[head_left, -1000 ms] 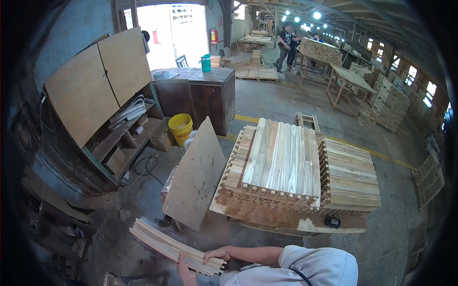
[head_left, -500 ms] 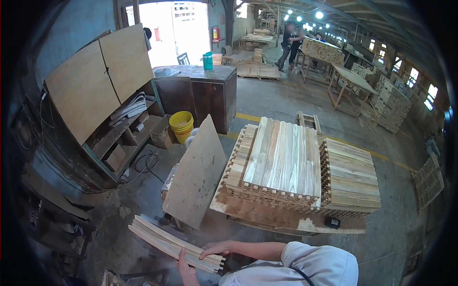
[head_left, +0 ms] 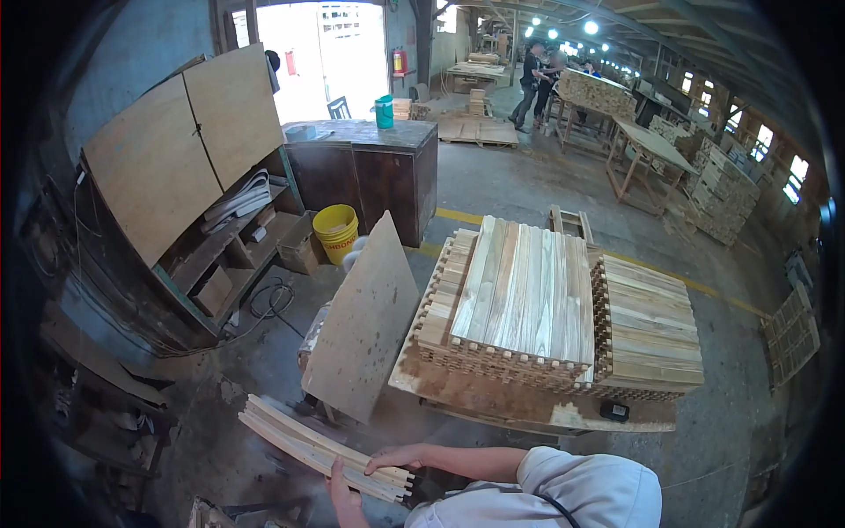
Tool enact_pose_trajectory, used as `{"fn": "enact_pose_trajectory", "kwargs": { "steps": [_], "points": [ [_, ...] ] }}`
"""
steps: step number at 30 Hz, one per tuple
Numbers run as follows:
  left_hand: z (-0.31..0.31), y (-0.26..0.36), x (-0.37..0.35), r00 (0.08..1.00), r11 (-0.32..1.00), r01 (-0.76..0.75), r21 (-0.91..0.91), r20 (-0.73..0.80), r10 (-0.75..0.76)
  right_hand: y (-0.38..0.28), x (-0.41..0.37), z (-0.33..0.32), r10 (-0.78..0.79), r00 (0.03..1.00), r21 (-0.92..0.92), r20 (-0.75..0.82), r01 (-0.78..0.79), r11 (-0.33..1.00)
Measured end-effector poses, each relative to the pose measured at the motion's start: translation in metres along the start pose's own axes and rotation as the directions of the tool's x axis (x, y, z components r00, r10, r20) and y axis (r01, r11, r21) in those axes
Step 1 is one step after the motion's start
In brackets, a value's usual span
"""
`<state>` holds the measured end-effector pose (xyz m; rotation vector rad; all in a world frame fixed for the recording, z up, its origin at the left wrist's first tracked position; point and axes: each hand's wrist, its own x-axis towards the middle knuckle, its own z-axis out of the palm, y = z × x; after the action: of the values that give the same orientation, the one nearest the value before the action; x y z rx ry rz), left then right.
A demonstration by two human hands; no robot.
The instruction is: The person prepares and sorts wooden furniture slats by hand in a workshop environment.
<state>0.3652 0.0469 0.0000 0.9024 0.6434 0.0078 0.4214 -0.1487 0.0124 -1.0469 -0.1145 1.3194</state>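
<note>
A small bundle of pale wooden slats (head_left: 304,440) with narrow stubs at their near ends lies slantwise across my hands at the bottom of the view. My left hand (head_left: 341,495) comes up from the lower edge and is closed on the near side of the bundle, its thumb showing on the slats. Reaching in from the right, my right hand (head_left: 393,458) grips the bundle's upper edge close to the stubbed ends. Most of the fingers beneath the slats are hidden.
Stacked slats (head_left: 524,290) and a second stack (head_left: 651,326) sit on a low wooden table (head_left: 493,396), with a small black device (head_left: 614,411) at its edge. A plywood panel (head_left: 365,326) leans beside it. A yellow bucket (head_left: 334,233) stands behind. Two people (head_left: 532,84) stand far back.
The bundle and my hands have barely shifted; both hands keep their hold. In the background, the people have changed posture slightly.
</note>
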Motion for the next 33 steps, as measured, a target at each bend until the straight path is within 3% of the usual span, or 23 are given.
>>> {"fn": "enact_pose_trajectory", "kwargs": {
  "steps": [5, 8, 11, 13, 14, 15, 17, 20, 26, 33],
  "points": [
    [-0.002, -0.003, 0.003, 1.0, 1.0, 0.001, -0.002, -0.012, -0.001, 0.012, 0.014, -0.01, 0.004, 1.0, -0.001, 0.002, -0.004, 1.0],
    [0.015, 0.007, -0.012, 0.995, 0.997, 0.076, -0.004, -0.066, -0.076, 0.017, 0.019, -0.009, 0.016, 1.0, 0.032, 0.025, -0.017, 0.999],
    [0.005, 0.001, -0.002, 0.999, 0.998, 0.035, 0.053, -0.033, -0.033, 0.021, 0.026, -0.01, 0.033, 0.997, 0.091, 0.076, -0.04, 0.995],
    [0.015, 0.006, -0.009, 0.985, 0.955, -0.133, 0.267, -0.075, 0.158, 0.022, 0.034, -0.015, 0.048, 0.989, 0.151, 0.14, -0.069, 0.986],
    [0.025, 0.009, -0.015, 0.964, 0.905, -0.208, 0.371, -0.079, 0.254, 0.021, 0.039, -0.017, 0.055, 0.981, 0.188, 0.188, -0.091, 0.978],
    [0.04, 0.015, -0.028, 0.874, 0.707, -0.352, 0.613, -0.056, 0.483, 0.019, 0.044, -0.021, 0.056, 0.97, 0.225, 0.238, -0.111, 0.968],
    [0.067, 0.027, -0.055, 0.582, 0.101, -0.412, 0.905, 0.176, 0.794, 0.015, 0.057, -0.028, 0.052, 0.948, 0.272, 0.313, -0.142, 0.952],
    [0.042, 0.036, -0.01, 0.747, -0.265, -0.321, 0.909, 0.415, 0.519, 0.004, 0.069, -0.033, 0.087, 0.966, 0.217, 0.245, -0.142, 0.966],
    [0.051, 0.06, 0.045, 0.717, -0.327, -0.235, 0.915, 0.391, 0.577, -0.026, 0.058, -0.024, 0.089, 0.996, -0.082, 0.004, -0.088, 0.993],
    [0.057, 0.04, 0.026, 0.672, -0.315, -0.197, 0.929, 0.361, 0.646, 0.048, 0.035, -0.027, 0.024, 1.0, -0.174, -0.011, -0.025, 0.984]
  ]
}}
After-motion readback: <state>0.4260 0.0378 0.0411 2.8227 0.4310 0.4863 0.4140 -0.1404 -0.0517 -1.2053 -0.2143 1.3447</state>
